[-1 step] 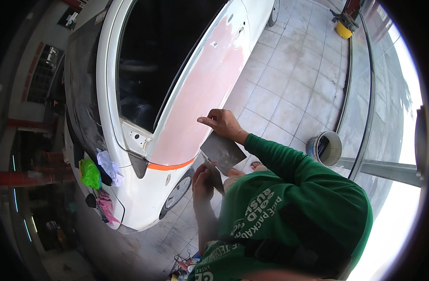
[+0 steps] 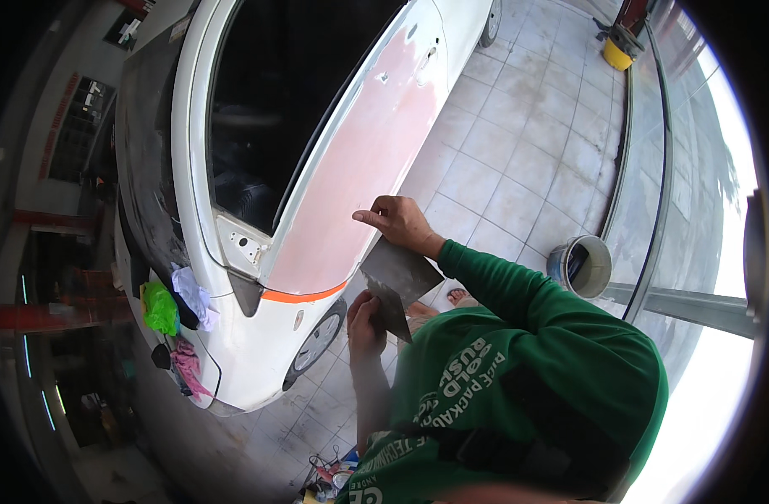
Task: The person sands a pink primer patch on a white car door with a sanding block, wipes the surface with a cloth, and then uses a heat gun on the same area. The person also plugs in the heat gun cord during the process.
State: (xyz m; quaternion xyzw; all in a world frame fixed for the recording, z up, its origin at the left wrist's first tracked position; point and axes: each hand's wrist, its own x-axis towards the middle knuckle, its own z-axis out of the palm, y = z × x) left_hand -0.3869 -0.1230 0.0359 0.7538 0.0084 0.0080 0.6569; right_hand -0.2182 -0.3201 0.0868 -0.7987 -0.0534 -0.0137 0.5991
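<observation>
My right hand (image 2: 397, 223), in a green sleeve, has its fingers curled over the upper edge of a dark grey sheet (image 2: 410, 273), likely sandpaper, thumb pointing left. Below it, my left hand (image 2: 365, 328) grips a lower flap or piece (image 2: 389, 307) of similar dark sheet; whether they are joined is unclear. Both hands are beside a white car's side panel (image 2: 342, 185), which has a large pale pink patch and an orange strip (image 2: 300, 295) along its lower end.
Bright rags (image 2: 160, 307) lie on the car at left. A pail (image 2: 579, 267) stands by the glass wall (image 2: 691, 168) at right, a yellow container (image 2: 617, 55) farther back on the tiled floor (image 2: 519, 143). Assorted items (image 2: 334, 475) lie at the bottom.
The lower piece of dark sheet in my left hand has tilted and shifted slightly right, showing more of its face. My right hand is almost unmoved.
</observation>
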